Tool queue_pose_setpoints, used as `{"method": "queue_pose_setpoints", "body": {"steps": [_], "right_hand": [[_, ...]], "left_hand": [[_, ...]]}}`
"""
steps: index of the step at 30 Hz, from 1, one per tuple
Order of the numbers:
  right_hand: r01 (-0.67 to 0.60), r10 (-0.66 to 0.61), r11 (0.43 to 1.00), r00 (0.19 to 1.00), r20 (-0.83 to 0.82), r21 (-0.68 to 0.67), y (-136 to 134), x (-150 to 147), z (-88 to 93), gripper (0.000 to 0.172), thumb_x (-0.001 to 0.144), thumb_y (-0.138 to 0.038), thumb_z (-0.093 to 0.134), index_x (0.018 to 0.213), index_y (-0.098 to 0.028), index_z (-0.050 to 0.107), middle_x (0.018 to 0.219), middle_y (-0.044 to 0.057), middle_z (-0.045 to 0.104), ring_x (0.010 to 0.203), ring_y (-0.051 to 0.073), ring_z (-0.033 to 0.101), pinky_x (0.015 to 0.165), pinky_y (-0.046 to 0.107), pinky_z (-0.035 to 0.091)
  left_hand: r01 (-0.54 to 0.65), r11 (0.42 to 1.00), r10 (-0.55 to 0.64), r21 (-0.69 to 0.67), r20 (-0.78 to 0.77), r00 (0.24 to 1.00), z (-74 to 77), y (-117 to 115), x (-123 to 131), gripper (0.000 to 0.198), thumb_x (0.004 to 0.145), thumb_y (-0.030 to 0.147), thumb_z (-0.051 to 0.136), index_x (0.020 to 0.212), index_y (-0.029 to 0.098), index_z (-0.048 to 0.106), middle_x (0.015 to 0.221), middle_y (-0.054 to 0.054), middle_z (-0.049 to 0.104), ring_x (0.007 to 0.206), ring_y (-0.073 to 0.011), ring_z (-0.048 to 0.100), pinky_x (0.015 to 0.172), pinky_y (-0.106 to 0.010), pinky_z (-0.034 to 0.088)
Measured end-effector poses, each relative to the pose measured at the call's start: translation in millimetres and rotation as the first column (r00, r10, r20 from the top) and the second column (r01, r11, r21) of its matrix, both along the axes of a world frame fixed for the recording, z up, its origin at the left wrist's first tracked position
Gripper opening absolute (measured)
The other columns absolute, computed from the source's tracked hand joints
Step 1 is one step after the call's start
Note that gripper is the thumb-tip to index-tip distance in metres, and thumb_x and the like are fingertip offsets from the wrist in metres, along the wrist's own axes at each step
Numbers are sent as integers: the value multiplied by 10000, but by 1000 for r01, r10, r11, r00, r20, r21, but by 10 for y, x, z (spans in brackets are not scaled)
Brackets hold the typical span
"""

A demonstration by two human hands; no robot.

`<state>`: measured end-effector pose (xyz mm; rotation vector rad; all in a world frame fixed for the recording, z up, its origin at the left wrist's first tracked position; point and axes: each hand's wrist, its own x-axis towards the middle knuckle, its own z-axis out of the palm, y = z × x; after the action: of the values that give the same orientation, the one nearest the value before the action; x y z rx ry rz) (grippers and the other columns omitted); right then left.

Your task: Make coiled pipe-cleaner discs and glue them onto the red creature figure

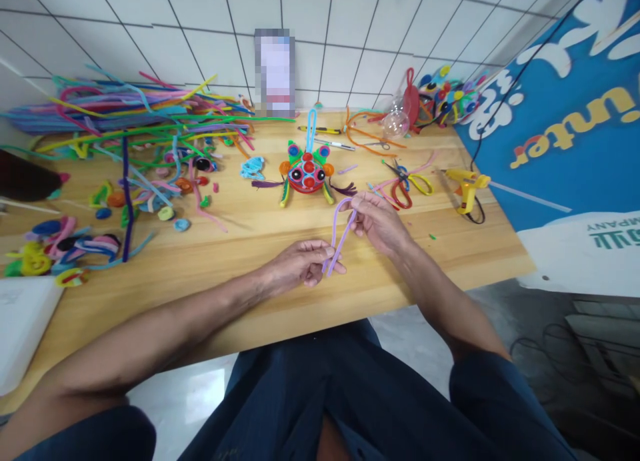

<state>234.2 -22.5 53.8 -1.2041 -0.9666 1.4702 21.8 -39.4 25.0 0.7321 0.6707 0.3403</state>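
Fuzz over thin wire likely made the pipe cleaner (334,229) light, soft and easily kinked, best pinched near its ends. It was bent in a loop just above the surface (250,248); the left hand (305,264) pinched both ends, and the right hand (377,221) gripped the bend.

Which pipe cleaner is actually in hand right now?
The lilac pipe cleaner, bent into a U: left hand pinches its ends, right hand holds near the bend. The others lie loose on the table, mostly in a pile far left.
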Motion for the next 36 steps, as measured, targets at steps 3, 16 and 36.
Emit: {"method": "queue_pose_setpoints", "body": {"steps": [3, 16, 36], "right_hand": [[22, -23, 999, 999, 49, 24, 9, -2, -7, 365, 710, -474, 857, 787, -193, 636, 905, 28, 776, 521, 62, 566, 400, 166, 383], [55, -73, 990, 987, 142, 127, -26, -35, -47, 329, 775, -474, 818, 772, -215, 616, 817, 5, 729, 537, 84, 557, 425, 200, 378], [69, -149, 949, 958, 245, 307, -73, -202, -99, 327, 856, -507, 763, 834, -218, 612, 700, -40, 641, 560, 89, 562, 523, 222, 486]], "left_hand": [[29, 1000, -29, 2, -59, 998, 10, 12, -9, 327, 796, 388, 833, 903, 110, 698, 867, -133, 812, 389, -51, 507, 379, -186, 387], [120, 961, -99, 248, -96, 990, 12, -41, -2, 328, 847, 459, 762, 820, 141, 685, 691, 21, 601, 459, -42, 459, 415, -174, 370], [113, 993, -111, 24, -83, 990, 31, -72, 40, 322, 817, 354, 795, 1022, 106, 768, 1069, -163, 811, 504, -88, 638, 448, -201, 468]]}}
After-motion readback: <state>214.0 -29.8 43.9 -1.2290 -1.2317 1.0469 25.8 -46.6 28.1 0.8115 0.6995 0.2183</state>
